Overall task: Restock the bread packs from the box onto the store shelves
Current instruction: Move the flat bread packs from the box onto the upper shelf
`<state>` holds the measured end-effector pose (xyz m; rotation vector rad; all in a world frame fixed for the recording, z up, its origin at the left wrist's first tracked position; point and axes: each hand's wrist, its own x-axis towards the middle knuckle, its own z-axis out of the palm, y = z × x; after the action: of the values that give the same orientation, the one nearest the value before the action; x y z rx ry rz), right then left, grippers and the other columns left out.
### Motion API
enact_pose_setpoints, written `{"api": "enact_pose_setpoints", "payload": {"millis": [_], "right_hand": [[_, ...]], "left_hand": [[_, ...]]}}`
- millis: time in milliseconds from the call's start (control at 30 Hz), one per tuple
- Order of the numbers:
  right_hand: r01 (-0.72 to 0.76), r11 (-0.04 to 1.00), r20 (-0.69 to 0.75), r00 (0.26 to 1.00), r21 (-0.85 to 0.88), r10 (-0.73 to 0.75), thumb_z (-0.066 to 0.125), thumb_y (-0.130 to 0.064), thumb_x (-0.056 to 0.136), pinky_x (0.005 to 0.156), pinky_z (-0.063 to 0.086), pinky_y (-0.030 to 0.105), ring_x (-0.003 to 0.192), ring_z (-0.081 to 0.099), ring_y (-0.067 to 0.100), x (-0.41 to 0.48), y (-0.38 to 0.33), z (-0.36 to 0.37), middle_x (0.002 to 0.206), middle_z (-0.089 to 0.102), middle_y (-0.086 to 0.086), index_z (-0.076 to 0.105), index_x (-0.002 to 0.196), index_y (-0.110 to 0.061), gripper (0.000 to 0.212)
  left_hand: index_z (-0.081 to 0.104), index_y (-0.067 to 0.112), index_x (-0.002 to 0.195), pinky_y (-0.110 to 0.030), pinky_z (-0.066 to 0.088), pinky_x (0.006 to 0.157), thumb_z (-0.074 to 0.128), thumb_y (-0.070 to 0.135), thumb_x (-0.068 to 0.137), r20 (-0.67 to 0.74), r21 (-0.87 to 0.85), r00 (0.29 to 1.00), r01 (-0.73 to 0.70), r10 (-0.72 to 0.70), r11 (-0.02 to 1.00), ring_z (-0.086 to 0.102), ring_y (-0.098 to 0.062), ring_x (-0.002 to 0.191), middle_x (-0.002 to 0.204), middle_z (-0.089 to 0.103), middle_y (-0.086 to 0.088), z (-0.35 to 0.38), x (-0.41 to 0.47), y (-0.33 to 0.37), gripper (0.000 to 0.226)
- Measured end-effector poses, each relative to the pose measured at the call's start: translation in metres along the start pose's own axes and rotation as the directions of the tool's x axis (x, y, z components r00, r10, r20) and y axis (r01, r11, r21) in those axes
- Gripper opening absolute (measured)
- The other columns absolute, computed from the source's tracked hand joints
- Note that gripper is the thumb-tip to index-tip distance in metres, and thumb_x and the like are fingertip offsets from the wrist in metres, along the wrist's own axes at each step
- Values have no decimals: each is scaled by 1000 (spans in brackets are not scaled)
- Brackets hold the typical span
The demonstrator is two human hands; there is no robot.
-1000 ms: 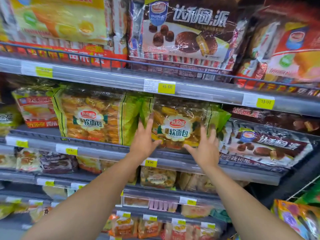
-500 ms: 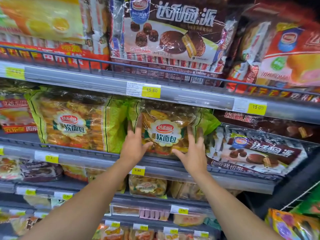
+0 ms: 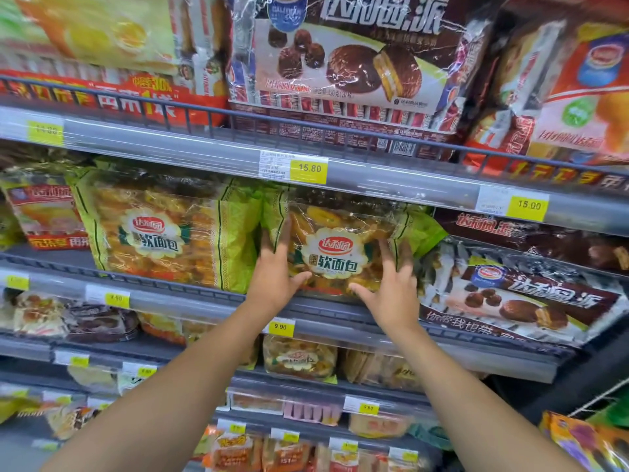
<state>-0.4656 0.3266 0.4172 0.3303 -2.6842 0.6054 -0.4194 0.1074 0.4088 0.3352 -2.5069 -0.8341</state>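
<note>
Both hands lie flat against the clear green-edged plastic bread pack (image 3: 337, 247). The left hand (image 3: 272, 277) presses its left edge and the right hand (image 3: 391, 287) its right edge, fingers straight and spread wide, thumbs reaching across its lower front. The pack stands upright on the grey metal shelf (image 3: 204, 298), behind the low wire guard. Just left of it stands a matching green bread pack (image 3: 163, 233). Right of it lies a brown chocolate-pie bag (image 3: 517, 294). Below it hangs a yellow price tag (image 3: 280, 327), and above it sits a large brown chocolate-pie pack (image 3: 343, 56).
</note>
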Motion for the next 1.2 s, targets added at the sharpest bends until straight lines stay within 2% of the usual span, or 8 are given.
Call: {"api": "enact_pose_setpoints", "payload": {"millis": [133, 200, 300, 467, 567, 700, 967, 1200], "right_hand": [[-62, 995, -9, 998, 80, 63, 79, -67, 65, 91, 55, 49, 138, 40, 40, -5, 5, -2, 163, 11, 7, 10, 156, -30, 120], [-109, 984, -37, 993, 138, 115, 80, -67, 63, 93, 53, 50, 142, 34, 40, -8, 6, -1, 161, 11, 10, 9, 156, -29, 123], [-94, 982, -31, 994, 164, 101, 79, -69, 63, 96, 51, 49, 145, 30, 39, -8, 7, -3, 164, 6, 10, -1, 157, -37, 127], [-58, 979, 3, 998, 194, 59, 81, -67, 62, 92, 56, 52, 134, 46, 45, 5, 7, -8, 166, 1, 10, -12, 151, -52, 130], [-65, 984, 22, 998, 165, 62, 84, -66, 60, 82, 60, 54, 122, 58, 47, 16, 6, -9, 166, 0, 10, -16, 149, -55, 135], [-66, 991, 65, 996, 119, 58, 84, -66, 60, 82, 60, 54, 122, 56, 49, 23, 7, -10, 166, -4, 8, -18, 147, -58, 134], [-84, 988, 96, 993, 128, 72, 84, -63, 62, 93, 54, 58, 134, 44, 50, 17, 4, -12, 167, -8, 6, -19, 148, -56, 134], [-89, 984, 89, 993, 154, 76, 85, -59, 64, 103, 45, 56, 145, 28, 47, 4, 4, -16, 167, -9, 4, -7, 153, -48, 129]], "left_hand": [[-16, 39, 158, -42, 53, 95, 86, 38, 77, -23, -134, 996, 83, -87, 988, 61, -30, 123, 169, 8, -6, 1, -11, 1, 129], [-12, 31, 160, -41, 49, 101, 86, 41, 76, -19, -217, 990, 132, -140, 967, 51, -30, 135, 168, 13, -7, 0, -11, 1, 129], [-14, 40, 158, -45, 45, 107, 85, 47, 75, -32, -231, 992, 110, -121, 967, 37, -32, 146, 168, 8, -12, -6, -10, 6, 129], [-25, 63, 144, -46, 57, 91, 83, 52, 75, -16, -83, 997, 68, -70, 994, 60, -38, 125, 168, 0, -16, -12, 1, 12, 128], [-20, 60, 148, -48, 60, 86, 84, 54, 73, 19, -37, 994, 108, -107, 994, 67, -41, 115, 168, 0, -18, -13, 13, 12, 129], [-20, 61, 148, -45, 60, 86, 83, 55, 73, 47, -14, 993, 110, -109, 994, 70, -39, 107, 169, 1, -18, -15, 17, 12, 127], [-20, 59, 148, -46, 55, 96, 83, 49, 76, 58, -63, 992, 111, -108, 992, 59, -37, 128, 169, -6, -14, -20, 5, 18, 126], [-17, 46, 155, -42, 55, 93, 82, 48, 78, 21, -64, 994, 104, -103, 992, 58, -37, 128, 168, -9, -15, -21, -8, 19, 126]]}}
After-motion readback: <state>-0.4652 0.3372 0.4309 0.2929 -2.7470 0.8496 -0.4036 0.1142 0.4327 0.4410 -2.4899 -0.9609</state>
